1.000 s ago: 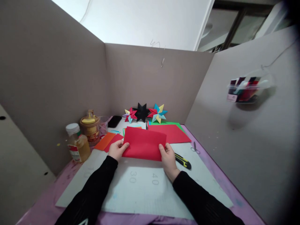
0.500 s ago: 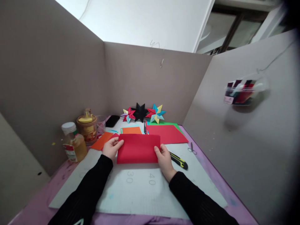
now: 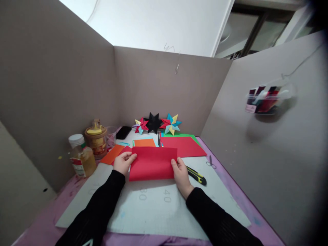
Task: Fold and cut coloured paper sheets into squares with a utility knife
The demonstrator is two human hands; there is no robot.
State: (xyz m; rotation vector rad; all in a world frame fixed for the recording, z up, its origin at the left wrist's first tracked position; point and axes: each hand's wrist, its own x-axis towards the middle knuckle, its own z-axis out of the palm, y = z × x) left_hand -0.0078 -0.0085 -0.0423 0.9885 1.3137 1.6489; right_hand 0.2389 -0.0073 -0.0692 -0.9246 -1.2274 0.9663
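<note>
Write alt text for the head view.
The left hand and right hand hold a red paper sheet by its side edges over a pale cutting mat. A utility knife lies beside the right hand; folded paper stars stand at the back.

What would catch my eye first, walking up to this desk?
A red sheet, held at its side edges by the left hand and right hand, sits mid-table over a pale mat. Behind it, three paper stars stand along the back wall, the middle one black. A yellow-and-black knife lies beside the right hand.
</note>
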